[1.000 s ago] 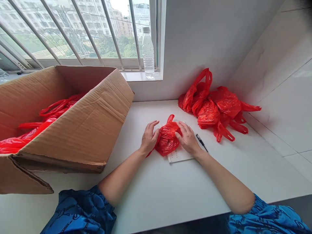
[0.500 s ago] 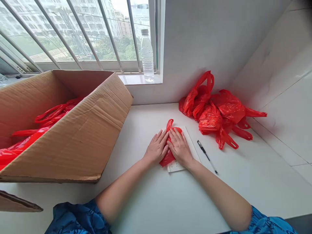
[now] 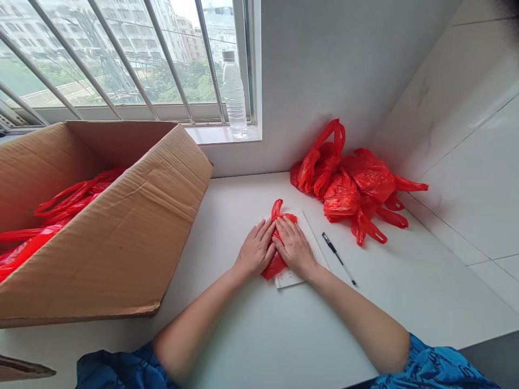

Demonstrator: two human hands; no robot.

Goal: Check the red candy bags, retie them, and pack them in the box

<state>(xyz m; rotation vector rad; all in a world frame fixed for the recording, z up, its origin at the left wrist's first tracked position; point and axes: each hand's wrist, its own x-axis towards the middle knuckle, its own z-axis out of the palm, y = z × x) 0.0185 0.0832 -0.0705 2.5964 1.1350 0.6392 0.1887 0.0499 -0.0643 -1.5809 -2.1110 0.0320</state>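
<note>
A small red plastic bag [image 3: 275,266] lies flattened on a white notepad [image 3: 314,237] in the middle of the table. My left hand [image 3: 255,247] rests on the bag's left side, fingers stretched out. On its right side lies my right hand [image 3: 295,246], palm down and fingers straight. The two hands almost meet over the bag and cover much of it. One handle loop sticks up beyond my fingertips. Some writing shows at the notepad's near edge. To the right of the notepad lies a black-and-clear pen [image 3: 339,259].
A large open cardboard box [image 3: 133,232] with red plastic bags [image 3: 71,202] inside fills the left. Several filled red bags [image 3: 352,186] are heaped against the wall at the back right. A clear water bottle [image 3: 234,100] stands on the windowsill [image 3: 211,134].
The view has shifted slightly, so things appear a little further left. Both hands stay flat on the bag in nearly the same pose.
</note>
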